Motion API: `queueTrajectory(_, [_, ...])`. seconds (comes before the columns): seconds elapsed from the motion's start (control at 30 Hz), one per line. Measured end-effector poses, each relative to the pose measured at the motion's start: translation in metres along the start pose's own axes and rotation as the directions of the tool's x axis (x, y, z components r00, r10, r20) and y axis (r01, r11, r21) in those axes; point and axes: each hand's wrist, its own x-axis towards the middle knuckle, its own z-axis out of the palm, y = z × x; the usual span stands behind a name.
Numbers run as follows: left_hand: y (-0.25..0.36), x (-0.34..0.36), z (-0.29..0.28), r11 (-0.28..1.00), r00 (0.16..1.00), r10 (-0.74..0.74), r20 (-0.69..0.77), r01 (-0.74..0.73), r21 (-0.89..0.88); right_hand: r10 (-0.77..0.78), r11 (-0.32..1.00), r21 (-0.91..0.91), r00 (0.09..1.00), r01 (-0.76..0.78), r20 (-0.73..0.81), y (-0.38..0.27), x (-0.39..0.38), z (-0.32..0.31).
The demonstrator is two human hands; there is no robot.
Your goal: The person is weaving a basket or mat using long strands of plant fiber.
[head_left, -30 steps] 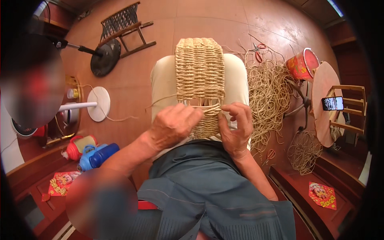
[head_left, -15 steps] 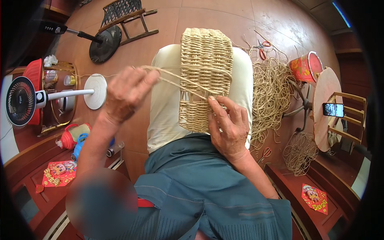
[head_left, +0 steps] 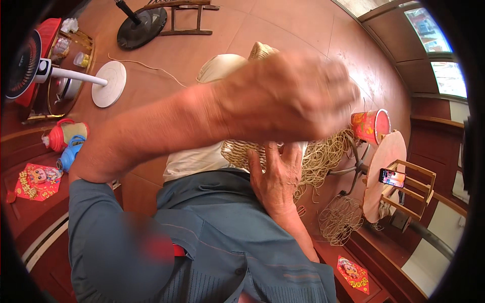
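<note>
A pale woven straw piece lies on my lap, over light trousers. Only its far tip and part of its near end show, because my left hand and forearm cross above it. That hand is raised toward the right and smeared by motion. Its fingertips are blurred, and whether a cord is in them cannot be made out. Below it, my right hand grips the near right part of the weave, its thumb lying on the straw. My left hand hides the tips of its other fingers.
Loose straw cord is heaped right of my legs, with another tangle nearer. Beyond stand a red bucket and a round stool bearing a phone. At left are a white fan base, a red jug and a blue jug.
My left hand has swung from the left across to the right, over the weave. My right hand stays on the straw piece. The whole view has shifted and turned.
</note>
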Motion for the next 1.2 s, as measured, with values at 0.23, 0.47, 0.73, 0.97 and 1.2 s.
queueTrajectory(0.23, [0.015,-0.038,-0.042,0.794,0.952,-0.299,0.064,0.286,-0.537,-0.051,0.998,0.029,0.998,0.053,-0.044,0.01,0.009,-0.009])
queueTrajectory(0.47, [0.073,-0.104,-0.044,0.121,0.312,-0.81,0.497,0.917,-0.38,0.051,0.982,0.187,0.995,-0.035,-0.08,0.009,0.015,-0.003])
queueTrajectory(0.73, [0.092,-0.111,-0.014,0.651,0.696,-0.624,0.355,0.714,-0.258,0.292,0.806,0.497,0.947,-0.321,0.138,0.0,0.014,0.0])
queueTrajectory(0.97, [0.109,-0.1,-0.012,0.769,0.597,-0.542,0.591,0.636,0.064,0.217,0.754,0.586,0.954,-0.297,0.206,0.007,0.02,0.009])
queueTrajectory(1.2, [0.102,-0.106,-0.004,0.596,0.519,-0.668,0.533,0.802,-0.034,0.243,0.75,0.578,0.947,-0.321,0.211,0.008,0.023,0.012])
